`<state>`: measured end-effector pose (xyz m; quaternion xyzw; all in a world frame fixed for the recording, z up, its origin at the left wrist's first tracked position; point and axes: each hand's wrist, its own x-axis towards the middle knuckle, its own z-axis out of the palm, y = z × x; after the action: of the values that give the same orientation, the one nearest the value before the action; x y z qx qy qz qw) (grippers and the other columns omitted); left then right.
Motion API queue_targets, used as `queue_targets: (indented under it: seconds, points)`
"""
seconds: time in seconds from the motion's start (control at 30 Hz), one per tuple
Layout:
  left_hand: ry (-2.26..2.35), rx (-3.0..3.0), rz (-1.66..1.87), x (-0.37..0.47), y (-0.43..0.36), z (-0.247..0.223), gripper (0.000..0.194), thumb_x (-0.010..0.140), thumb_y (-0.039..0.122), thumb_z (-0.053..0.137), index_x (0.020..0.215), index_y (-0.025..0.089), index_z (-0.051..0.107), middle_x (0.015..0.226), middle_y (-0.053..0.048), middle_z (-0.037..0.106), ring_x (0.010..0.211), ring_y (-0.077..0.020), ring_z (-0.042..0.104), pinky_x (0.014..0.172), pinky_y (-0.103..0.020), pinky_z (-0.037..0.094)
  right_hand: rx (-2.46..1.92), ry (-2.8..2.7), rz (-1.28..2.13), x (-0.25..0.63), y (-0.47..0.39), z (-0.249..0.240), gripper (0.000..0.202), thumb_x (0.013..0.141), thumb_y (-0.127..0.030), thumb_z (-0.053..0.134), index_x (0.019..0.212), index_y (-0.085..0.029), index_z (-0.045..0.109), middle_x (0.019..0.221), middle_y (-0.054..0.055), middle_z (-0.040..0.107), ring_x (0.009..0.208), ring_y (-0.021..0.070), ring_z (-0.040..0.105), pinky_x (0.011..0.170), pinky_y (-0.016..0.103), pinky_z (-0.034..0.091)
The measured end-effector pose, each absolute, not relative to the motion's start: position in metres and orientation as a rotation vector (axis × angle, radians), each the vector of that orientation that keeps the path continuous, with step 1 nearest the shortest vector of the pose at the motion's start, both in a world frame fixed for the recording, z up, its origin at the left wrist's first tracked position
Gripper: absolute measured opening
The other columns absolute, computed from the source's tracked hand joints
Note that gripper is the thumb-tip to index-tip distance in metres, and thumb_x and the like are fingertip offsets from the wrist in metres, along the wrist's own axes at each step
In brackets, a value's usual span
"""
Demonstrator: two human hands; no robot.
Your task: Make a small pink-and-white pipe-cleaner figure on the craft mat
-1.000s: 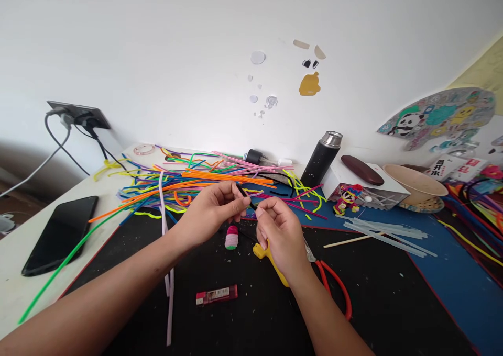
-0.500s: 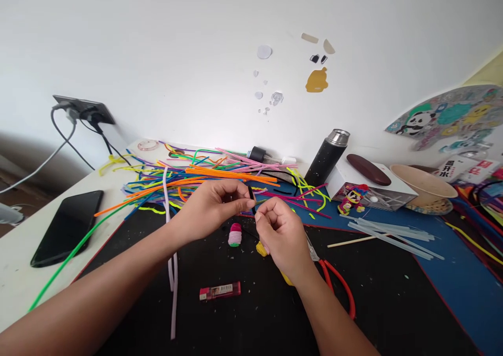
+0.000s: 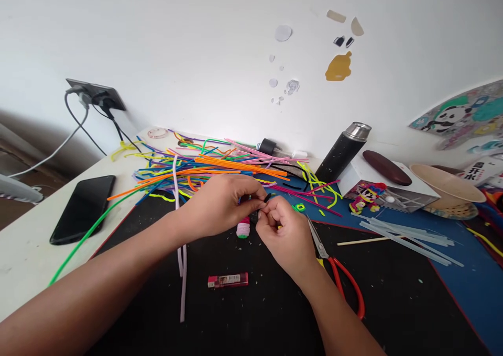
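Note:
My left hand (image 3: 226,204) pinches a short black pipe cleaner (image 3: 268,197) between thumb and fingertips. Meeting it from the right, my right hand (image 3: 288,233) has its fingers curled and its fingertips at the same black piece; most of that piece is hidden by the fingers. Partly behind the hands, a small pink, lilac and green wrapped bundle (image 3: 243,230) sits on the black mat (image 3: 236,324). Scissors with red handles (image 3: 346,272) lie beside my right wrist, blades pointing away. A reddish lighter (image 3: 228,280) lies on the mat below the hands.
A pile of coloured pipe cleaners (image 3: 220,162) spreads along the wall. On the right are a black flask (image 3: 341,152), a box (image 3: 416,193) with a small figure (image 3: 367,198) before it, a bowl (image 3: 448,180), glue sticks (image 3: 408,235) and a wooden stick (image 3: 367,240). At left lies a phone (image 3: 82,209).
My hands have drawn closer together, and less of the black pipe cleaner shows between them. The camera view has shifted, so the surroundings sit further right and more of the scissors shows.

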<state>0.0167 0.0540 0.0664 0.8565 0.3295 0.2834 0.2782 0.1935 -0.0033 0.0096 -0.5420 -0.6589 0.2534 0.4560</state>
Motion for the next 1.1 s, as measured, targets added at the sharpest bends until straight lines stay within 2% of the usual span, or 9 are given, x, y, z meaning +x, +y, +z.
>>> queue_targets:
  seconds: [0.17,0.33,0.53,0.73,1.1]
  points:
    - [0.896,1.942,0.804,0.0164,0.0588,0.0600,0.016,0.093,0.030,0.068,0.082,0.018,0.067,0.072,0.003,0.065,0.064,-0.0115,0.055,0.061,-0.022,0.042,-1.235,-1.392,0.936,0.1945,-0.0027,0.0086,0.013,0.093,-0.029,0.062,0.084,-0.024,0.055,0.055,-0.010,0.043,0.044,0.0089,0.037,0.044,0.022,0.031]
    - [0.801,1.541,0.844,0.0201,0.0611,0.0612,0.031,0.084,0.043,0.082,0.081,0.017,0.066,0.075,0.000,0.071,0.067,-0.0129,0.061,0.065,-0.024,0.051,-1.106,-1.188,1.108,0.1980,-0.0020,0.0072,0.022,0.098,-0.043,0.066,0.092,-0.023,0.059,0.057,-0.010,0.050,0.039,0.0076,0.042,0.039,0.020,0.032]
    - [0.765,1.353,0.905,0.0225,0.0619,0.0592,0.032,0.081,0.040,0.086,0.079,0.016,0.065,0.070,-0.001,0.073,0.059,-0.0105,0.059,0.060,-0.022,0.050,-1.078,-1.160,1.133,0.1968,-0.0020,0.0124,0.024,0.097,-0.043,0.069,0.091,-0.022,0.060,0.056,-0.010,0.051,0.039,0.0063,0.042,0.039,0.018,0.033]
    - [0.766,1.346,0.894,0.0238,0.0615,0.0561,0.033,0.079,0.041,0.088,0.078,0.016,0.067,0.069,0.001,0.070,0.060,-0.0101,0.058,0.059,-0.021,0.048,-1.080,-1.124,1.146,0.1965,-0.0023,0.0156,0.027,0.095,-0.046,0.071,0.095,-0.022,0.060,0.055,-0.010,0.052,0.038,0.0065,0.043,0.038,0.018,0.034]
    - [0.807,1.427,0.823,0.0247,0.0617,0.0573,0.032,0.077,0.042,0.087,0.077,0.016,0.068,0.071,0.001,0.067,0.062,-0.0117,0.056,0.061,-0.024,0.048,-1.079,-1.068,1.125,0.1969,-0.0008,0.0164,0.026,0.092,-0.044,0.071,0.089,-0.022,0.057,0.053,-0.012,0.048,0.036,0.0065,0.041,0.037,0.018,0.030]
